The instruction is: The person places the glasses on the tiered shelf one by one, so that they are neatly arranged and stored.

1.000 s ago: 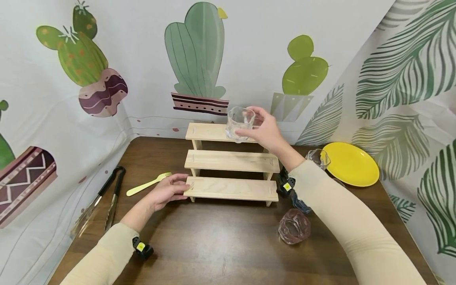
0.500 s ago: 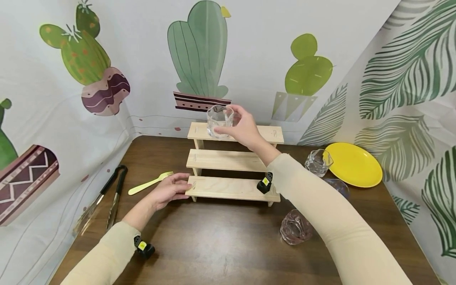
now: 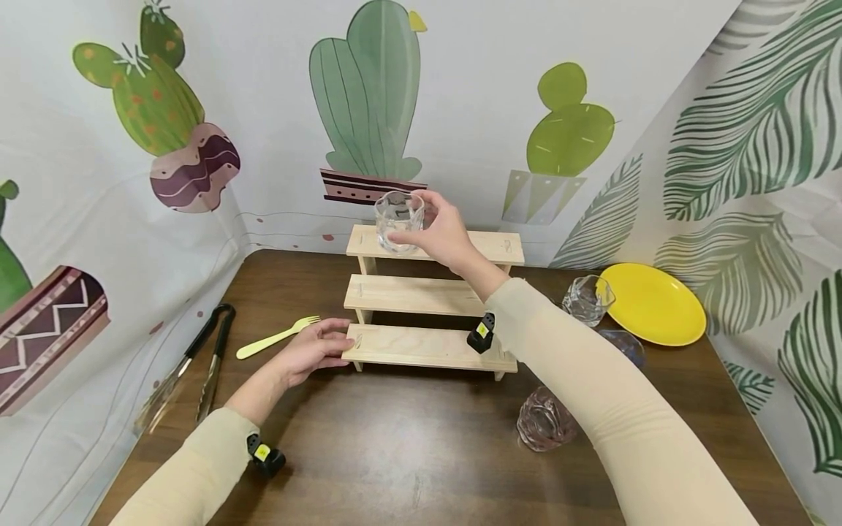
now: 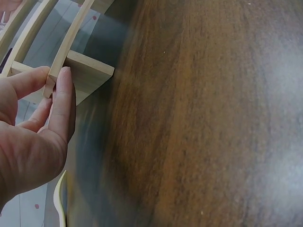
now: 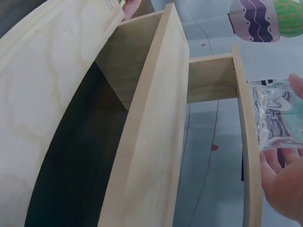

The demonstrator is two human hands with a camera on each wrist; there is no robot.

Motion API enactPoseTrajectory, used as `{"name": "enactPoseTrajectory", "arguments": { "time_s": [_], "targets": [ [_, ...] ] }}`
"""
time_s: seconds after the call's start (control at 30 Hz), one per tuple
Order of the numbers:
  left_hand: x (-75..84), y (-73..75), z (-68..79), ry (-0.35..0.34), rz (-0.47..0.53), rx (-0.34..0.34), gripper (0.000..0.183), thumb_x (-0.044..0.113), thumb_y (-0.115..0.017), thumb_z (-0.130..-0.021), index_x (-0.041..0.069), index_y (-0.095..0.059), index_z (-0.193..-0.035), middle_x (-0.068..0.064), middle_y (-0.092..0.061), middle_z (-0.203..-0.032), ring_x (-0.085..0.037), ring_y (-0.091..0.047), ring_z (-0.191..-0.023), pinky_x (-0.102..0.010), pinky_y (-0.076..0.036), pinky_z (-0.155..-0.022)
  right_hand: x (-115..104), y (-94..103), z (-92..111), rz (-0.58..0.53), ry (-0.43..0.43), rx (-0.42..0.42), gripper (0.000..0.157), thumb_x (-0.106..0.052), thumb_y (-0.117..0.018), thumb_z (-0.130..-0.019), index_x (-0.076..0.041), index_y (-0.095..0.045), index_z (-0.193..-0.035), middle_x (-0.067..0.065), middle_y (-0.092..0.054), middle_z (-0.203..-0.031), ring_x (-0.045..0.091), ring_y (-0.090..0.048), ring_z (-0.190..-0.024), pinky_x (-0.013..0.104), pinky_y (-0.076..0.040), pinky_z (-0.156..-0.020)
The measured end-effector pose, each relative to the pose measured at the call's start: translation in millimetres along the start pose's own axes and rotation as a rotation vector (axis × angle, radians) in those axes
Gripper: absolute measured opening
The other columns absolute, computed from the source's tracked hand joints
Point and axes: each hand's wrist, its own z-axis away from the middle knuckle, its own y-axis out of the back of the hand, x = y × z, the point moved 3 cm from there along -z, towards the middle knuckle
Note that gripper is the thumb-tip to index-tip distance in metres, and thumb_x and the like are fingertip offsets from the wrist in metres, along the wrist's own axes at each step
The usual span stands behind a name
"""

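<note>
A three-tier wooden shelf stand (image 3: 421,346) stands at the back of the table. With thumb and fingers my left hand (image 3: 313,352) grips the left end of its lowest board; the left wrist view shows that board's edge (image 4: 60,61) between them. My right hand (image 3: 444,232) holds a clear glass (image 3: 397,232) upright at the left part of the top board. In the right wrist view the glass (image 5: 277,116) has its base against or just over the top board (image 5: 247,127); contact is hard to tell.
On the right are a pinkish glass (image 3: 546,419), another clear glass (image 3: 588,301), a bluish glass (image 3: 622,346) partly behind the sleeve, and a yellow plate (image 3: 653,304). Leftward lie a yellow-green fork (image 3: 272,340) and black-handled tongs (image 3: 212,358). A printed cloth hangs behind the stand.
My right hand has carried the clear glass leftward along the top board, from near its middle to its left part, slowing lately. The left hand keeps its grip on the lowest board.
</note>
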Motion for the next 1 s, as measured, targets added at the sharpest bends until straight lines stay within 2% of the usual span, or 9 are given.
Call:
{"name": "enactPoseTrajectory", "arguments": {
  "time_s": [0.17,0.37,0.53,0.83,1.0],
  "targets": [
    [2.0,-0.4,0.1,0.001,-0.015,0.007,0.064,0.009,-0.069,-0.100,-0.006,-0.037,-0.153,-0.022,-0.061,-0.126,-0.023,-0.069,-0.100,-0.038,-0.061,-0.088,-5,2.0,0,0.036,-0.004,-0.035,0.087,-0.024,-0.096,-0.076,-0.011,-0.049,-0.149,0.005,-0.061,-0.135,0.021,-0.059,-0.119,0.036,-0.051,-0.101],
    [2.7,-0.1,-0.1,0.007,-0.024,0.004,0.064,0.009,-0.069,-0.100,-0.006,-0.037,-0.154,-0.022,-0.061,-0.124,-0.023,-0.069,-0.100,-0.038,-0.061,-0.088,-10,8.1,3,0.083,-0.026,-0.097,0.099,-0.029,-0.095,-0.077,-0.011,-0.040,-0.157,0.005,-0.055,-0.145,0.024,-0.053,-0.131,0.039,-0.048,-0.108],
    [3.9,-0.9,1.3,0.003,-0.021,0.000,0.064,0.008,-0.069,-0.099,-0.006,-0.037,-0.153,-0.023,-0.060,-0.127,-0.023,-0.069,-0.101,-0.039,-0.061,-0.088,-16,20.0,9,0.067,0.001,-0.128,0.101,-0.029,-0.094,-0.078,-0.012,-0.037,-0.159,0.006,-0.050,-0.148,0.027,-0.052,-0.133,0.041,-0.051,-0.105],
    [4.9,-2.4,3.3,0.004,-0.021,-0.005,0.065,0.008,-0.070,-0.099,-0.007,-0.037,-0.152,-0.023,-0.059,-0.128,-0.023,-0.069,-0.101,-0.039,-0.061,-0.088,-41,59.1,35,0.033,0.091,-0.160,0.092,-0.015,-0.091,-0.081,-0.012,-0.040,-0.157,0.013,-0.049,-0.152,0.034,-0.051,-0.136,0.048,-0.046,-0.111],
    [3.6,-3.4,3.0,0.016,-0.023,0.001,0.064,0.008,-0.070,-0.099,-0.006,-0.038,-0.152,-0.024,-0.058,-0.130,-0.024,-0.069,-0.102,-0.039,-0.061,-0.088,-42,93.3,56,0.057,0.151,-0.139,0.087,-0.014,-0.091,-0.082,-0.015,-0.044,-0.156,0.006,-0.053,-0.149,0.028,-0.053,-0.134,0.045,-0.047,-0.110]
  ]
}}
